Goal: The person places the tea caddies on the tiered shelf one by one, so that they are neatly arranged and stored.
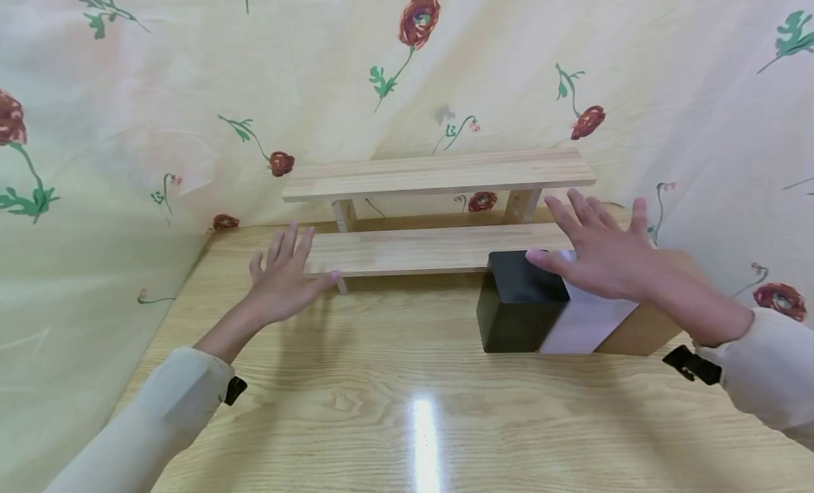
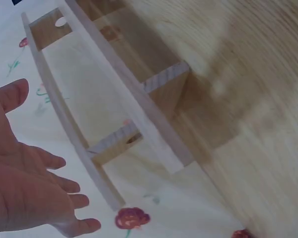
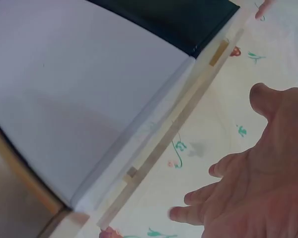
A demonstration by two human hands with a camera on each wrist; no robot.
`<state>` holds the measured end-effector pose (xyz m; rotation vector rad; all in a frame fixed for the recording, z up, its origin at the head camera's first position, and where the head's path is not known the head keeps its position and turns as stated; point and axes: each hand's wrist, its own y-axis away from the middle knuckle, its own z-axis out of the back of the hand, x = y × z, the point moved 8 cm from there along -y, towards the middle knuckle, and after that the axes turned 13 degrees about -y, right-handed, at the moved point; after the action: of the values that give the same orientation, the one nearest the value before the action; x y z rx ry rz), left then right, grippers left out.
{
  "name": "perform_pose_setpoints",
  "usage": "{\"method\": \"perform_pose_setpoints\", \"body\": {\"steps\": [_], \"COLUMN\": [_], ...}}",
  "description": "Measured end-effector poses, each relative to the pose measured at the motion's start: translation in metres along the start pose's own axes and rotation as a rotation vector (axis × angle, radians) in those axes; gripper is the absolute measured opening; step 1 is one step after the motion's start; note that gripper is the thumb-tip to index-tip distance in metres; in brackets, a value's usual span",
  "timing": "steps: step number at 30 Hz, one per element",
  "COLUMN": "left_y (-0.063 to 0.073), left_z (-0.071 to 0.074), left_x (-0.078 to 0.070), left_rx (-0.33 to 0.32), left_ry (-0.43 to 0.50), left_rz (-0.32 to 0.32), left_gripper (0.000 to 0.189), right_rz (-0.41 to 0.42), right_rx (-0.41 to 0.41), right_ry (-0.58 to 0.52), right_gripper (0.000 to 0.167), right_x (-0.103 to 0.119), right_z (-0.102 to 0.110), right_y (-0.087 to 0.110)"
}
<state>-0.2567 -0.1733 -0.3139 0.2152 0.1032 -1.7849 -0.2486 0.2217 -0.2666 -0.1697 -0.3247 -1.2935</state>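
My left hand (image 1: 282,284) is held in the air with its fingers spread, near the left end of the lower shelf board (image 1: 400,251) of a two-tier wooden shelf. Over on the right, my right hand (image 1: 604,256) hovers with fingers spread above a row of boxes and holds nothing. That row has a black box (image 1: 521,309), a white box (image 1: 585,323) and a brown box (image 1: 649,327), side by side in front of the shelf. Part of the white and brown boxes is hidden by the right hand and forearm. The upper shelf board (image 1: 439,174) stands behind, on wooden supports.
The wood-grain table (image 1: 381,387) carries the shelf and boxes, with a bright light reflection near its front. Flower-patterned cloth (image 1: 343,69) hangs behind and at both sides. Each sleeve has a black strap piece (image 1: 693,364) at the wrist.
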Motion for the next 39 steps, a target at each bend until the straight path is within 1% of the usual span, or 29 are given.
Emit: {"method": "perform_pose_setpoints", "body": {"steps": [4, 8, 12, 14, 16, 20, 23, 26, 29, 34, 39], "left_y": [-0.004, -0.006, -0.009, -0.009, -0.010, -0.012, -0.013, -0.014, -0.016, -0.019, -0.021], "left_z": [-0.002, -0.005, -0.009, -0.011, -0.014, -0.022, -0.027, -0.031, -0.036, -0.046, -0.057], "left_x": [0.007, 0.014, 0.023, 0.027, 0.032, 0.043, 0.051, 0.061, 0.071, 0.084, 0.093], "left_rx": [-0.057, -0.113, -0.158, -0.169, -0.166, -0.140, -0.137, -0.142, -0.138, -0.104, -0.068], "left_ry": [0.045, 0.099, 0.148, 0.165, 0.183, 0.215, 0.237, 0.252, 0.268, 0.304, 0.380], "left_rz": [0.000, 0.005, 0.018, 0.025, 0.035, 0.062, 0.093, 0.137, 0.178, 0.221, 0.259], "left_gripper": [0.094, 0.093, 0.091, 0.090, 0.090, 0.092, 0.094, 0.099, 0.104, 0.111, 0.105], "right_rz": [0.029, 0.065, 0.105, 0.133, 0.169, 0.254, 0.317, 0.388, 0.440, 0.450, 0.452], "right_rx": [-0.003, 0.011, 0.022, 0.024, 0.025, 0.035, 0.051, 0.080, 0.112, 0.151, 0.182], "right_ry": [0.004, -0.011, -0.024, -0.036, -0.048, -0.077, -0.094, -0.104, -0.105, -0.093, -0.081], "right_gripper": [0.093, 0.093, 0.091, 0.091, 0.090, 0.092, 0.098, 0.105, 0.108, 0.109, 0.106], "right_x": [0.008, 0.018, 0.025, 0.030, 0.035, 0.045, 0.051, 0.056, 0.060, 0.063, 0.065], "right_z": [-0.006, -0.011, -0.016, -0.017, -0.019, -0.023, -0.026, -0.031, -0.037, -0.043, -0.048], "right_y": [-0.003, -0.004, -0.004, -0.003, -0.002, 0.000, 0.001, 0.001, 0.002, 0.003, 0.001]}}
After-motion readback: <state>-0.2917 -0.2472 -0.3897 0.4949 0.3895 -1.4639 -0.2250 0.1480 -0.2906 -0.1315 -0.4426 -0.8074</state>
